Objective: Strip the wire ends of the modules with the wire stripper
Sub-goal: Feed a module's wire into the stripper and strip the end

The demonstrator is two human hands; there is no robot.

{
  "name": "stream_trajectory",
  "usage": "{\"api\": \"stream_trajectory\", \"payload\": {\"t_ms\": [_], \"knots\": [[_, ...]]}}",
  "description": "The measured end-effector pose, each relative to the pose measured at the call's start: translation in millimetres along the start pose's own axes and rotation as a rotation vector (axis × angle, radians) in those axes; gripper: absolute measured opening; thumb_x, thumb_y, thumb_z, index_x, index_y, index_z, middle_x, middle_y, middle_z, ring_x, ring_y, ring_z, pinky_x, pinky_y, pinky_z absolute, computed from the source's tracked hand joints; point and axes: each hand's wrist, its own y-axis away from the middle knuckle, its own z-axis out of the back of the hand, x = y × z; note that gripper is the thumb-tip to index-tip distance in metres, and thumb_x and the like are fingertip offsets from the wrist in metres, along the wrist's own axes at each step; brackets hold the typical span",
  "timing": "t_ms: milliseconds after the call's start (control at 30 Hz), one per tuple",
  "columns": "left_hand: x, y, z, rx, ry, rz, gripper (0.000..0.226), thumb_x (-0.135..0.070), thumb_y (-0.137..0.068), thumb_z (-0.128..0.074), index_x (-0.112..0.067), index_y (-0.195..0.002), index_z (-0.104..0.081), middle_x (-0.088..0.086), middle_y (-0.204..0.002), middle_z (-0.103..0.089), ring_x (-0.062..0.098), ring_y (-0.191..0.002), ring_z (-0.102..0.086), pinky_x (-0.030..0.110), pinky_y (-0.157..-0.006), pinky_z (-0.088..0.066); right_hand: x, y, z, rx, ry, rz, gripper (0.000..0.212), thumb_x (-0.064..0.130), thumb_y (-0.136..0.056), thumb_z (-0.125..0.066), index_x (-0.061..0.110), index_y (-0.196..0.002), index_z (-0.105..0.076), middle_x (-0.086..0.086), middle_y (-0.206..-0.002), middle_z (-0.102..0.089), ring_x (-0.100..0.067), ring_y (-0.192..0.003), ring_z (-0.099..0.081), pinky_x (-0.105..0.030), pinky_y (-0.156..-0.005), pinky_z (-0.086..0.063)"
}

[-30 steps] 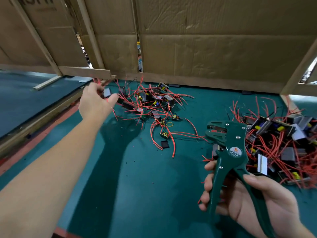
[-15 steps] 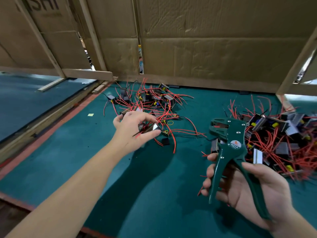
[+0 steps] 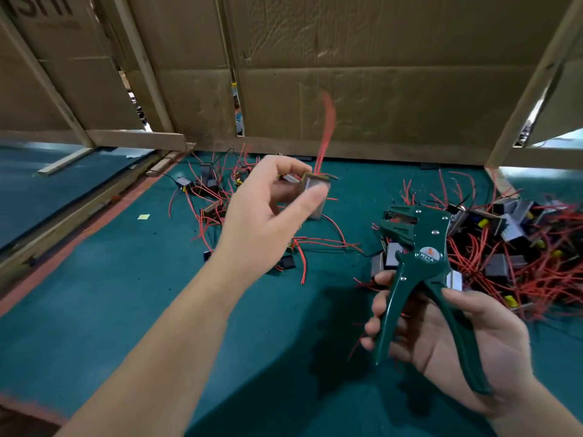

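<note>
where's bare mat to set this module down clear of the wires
Bare mat runs along the near side, from the pink edge strip to the right hand holding the wire stripper. Crowded: the wire pile beyond the left hand and its module, and the denser module heap at right.

Your left hand [image 3: 262,222] has pulled back from the far-left edge of the scattered pile of small modules [image 3: 211,200] and lifted clear of the green mat [image 3: 126,294]. It now pinches one small grey box-shaped module [image 3: 315,189] between thumb and fingers, further right than before, with the module's red wire [image 3: 326,127] blurred and pointing up.
</note>
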Motion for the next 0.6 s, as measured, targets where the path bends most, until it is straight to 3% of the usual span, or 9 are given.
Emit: {"api": "stream_trajectory", "payload": {"t_ms": [67, 133, 200, 300, 367, 433, 500, 567, 600], "knots": [[2, -5, -14, -0.093, 0.274, 0.128, 0.018, -0.030, -0.086, -0.066, -0.021, -0.100, -0.056, 0.011, -0.095, -0.073, 0.022, -0.086, -0.070, 0.040, -0.082, -0.055, 0, 1, 1, -0.035, 0.029, 0.019, 0.063, 0.022, -0.065, -0.076, -0.007, -0.118, -0.058, -0.030, -0.096, -0.059, -0.045, -0.086, -0.061, -0.060, -0.085, -0.049], [7, -9, -26, -0.103, 0.476, 0.204, 0.013, -0.023, -0.091, -0.061, -0.018, -0.100, -0.053, 0.012, -0.098, -0.072, 0.011, -0.068, -0.063, 0.021, -0.059, -0.050, 1, 1, 0, -0.055, 0.017, 0.041, 0.064, 0.022, -0.063, -0.078, -0.006, -0.117, -0.059, -0.030, -0.094, -0.059, -0.045, -0.084, -0.061, -0.059, -0.083, -0.050], [14, -11, -36, -0.059, 0.634, 0.280, 0.014, -0.023, -0.086, -0.057, -0.020, -0.098, -0.050, 0.005, -0.101, -0.072, 0.009, -0.061, -0.058, 0.016, -0.046, -0.041, 3, 1, 1, -0.100, 0.024, 0.054, 0.066, 0.023, -0.058, -0.080, -0.005, -0.114, -0.061, -0.029, -0.092, -0.058, -0.044, -0.082, -0.062, -0.058, -0.080, -0.052], [28, -7, -43, -0.003, 0.922, 0.402, 0.015, -0.026, -0.085, -0.052, -0.016, -0.096, -0.051, 0.009, -0.103, -0.070, 0.028, -0.083, -0.069, 0.028, -0.062, -0.057, 4, 0, 1, -0.094, 0.010, 0.064, 0.065, 0.022, -0.060, -0.080, -0.006, -0.115, -0.060, -0.029, -0.093, -0.058, -0.044, -0.083, -0.061, -0.058, -0.081, -0.051], [35, -4, -46, 0.025, 1.081, 0.480, 0.026, -0.036, -0.085, -0.046, -0.012, -0.091, -0.056, 0.014, -0.102, -0.069, 0.034, -0.091, -0.067, 0.036, -0.073, -0.058, 6, 0, 1, -0.040, -0.035, 0.067, 0.061, 0.020, -0.068, -0.075, -0.007, -0.119, -0.056, -0.031, -0.097, -0.058, -0.046, -0.088, -0.060, -0.059, -0.084, -0.049], [39, -2, -51, -0.029, 1.087, 0.589, 0.035, -0.041, -0.089, -0.042, -0.011, -0.080, -0.058, 0.013, -0.088, -0.070, 0.030, -0.081, -0.070, 0.033, -0.060, -0.058, 8, -1, 2, -0.060, -0.035, 0.068, 0.060, 0.021, -0.069, -0.074, -0.007, -0.120, -0.056, -0.031, -0.097, -0.057, -0.046, -0.088, -0.060, -0.058, -0.083, -0.049], [43, 1, -54, -0.106, 0.954, 0.688, 0.029, -0.035, -0.092, -0.048, -0.014, -0.074, -0.055, 0.004, -0.068, -0.067, 0.022, -0.065, -0.070, 0.026, -0.046, -0.054, 7, -2, 4, -0.053, -0.040, 0.064, 0.059, 0.021, -0.072, -0.072, -0.007, -0.121, -0.055, -0.031, -0.099, -0.057, -0.045, -0.090, -0.059, -0.058, -0.085, -0.049], [46, 4, -55, -0.105, 0.896, 0.687, 0.012, -0.024, -0.082, -0.060, -0.016, -0.079, -0.052, -0.002, -0.061, -0.062, 0.019, -0.063, -0.070, 0.024, -0.042, -0.052, 7, -3, 6, -0.044, -0.054, 0.046, 0.057, 0.020, -0.077, -0.067, -0.008, -0.124, -0.051, -0.032, -0.103, -0.056, -0.046, -0.094, -0.058, -0.059, -0.089, -0.044], [48, 6, -55, -0.088, 0.911, 0.665, 0.014, -0.017, -0.077, -0.063, -0.017, -0.081, -0.050, -0.003, -0.061, -0.061, 0.019, -0.065, -0.071, 0.024, -0.043, -0.053, 6, -3, 6, -0.049, -0.063, 0.037, 0.056, 0.019, -0.080, -0.064, -0.008, -0.126, -0.048, -0.032, -0.105, -0.055, -0.047, -0.096, -0.056, -0.059, -0.091, -0.042]]}}
